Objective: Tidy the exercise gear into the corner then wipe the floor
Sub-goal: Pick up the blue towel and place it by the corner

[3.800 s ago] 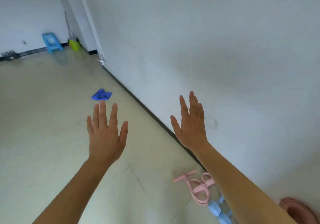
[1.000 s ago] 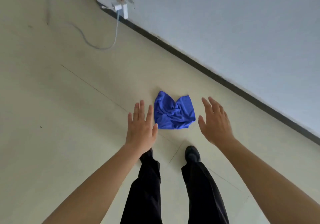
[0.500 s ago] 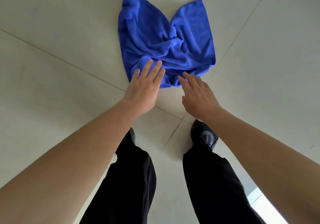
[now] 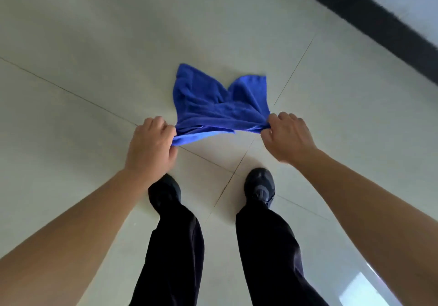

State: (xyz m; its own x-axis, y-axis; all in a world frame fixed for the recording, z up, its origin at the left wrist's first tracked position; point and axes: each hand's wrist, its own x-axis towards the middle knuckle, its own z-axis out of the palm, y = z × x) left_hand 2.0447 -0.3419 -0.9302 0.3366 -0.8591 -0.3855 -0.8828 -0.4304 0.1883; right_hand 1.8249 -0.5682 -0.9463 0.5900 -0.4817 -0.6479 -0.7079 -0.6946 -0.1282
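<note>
Step in hand: cloth pickup, the opening of the wiping phase. No exercise gear is in view, so whether the tidying step is complete cannot be confirmed here.

Position of the work item: the crumpled blue terry cloth lies on the pale tiled floor, just ahead of the person's black shoes and black trousers, close to a crossing of tile joints. A black skirting strip runs along the wall at upper right, well apart from the cloth.

Hand state: the left hand pinches the near left corner, fingers curled tight around the fabric. The right hand grips the near right corner the same way. The near edge is drawn taut between the two grips and appears raised off the tiles; the far edge rests on the floor, with a deep fold down the middle.

Next move, as judged: keep both corners clamped and either lift the cloth clear or pull it flat, so that a broad, unfolded face meets the tiles. The centre fold needs tension from both sides to open. Uneven pull would likely bunch the fabric.
</note>
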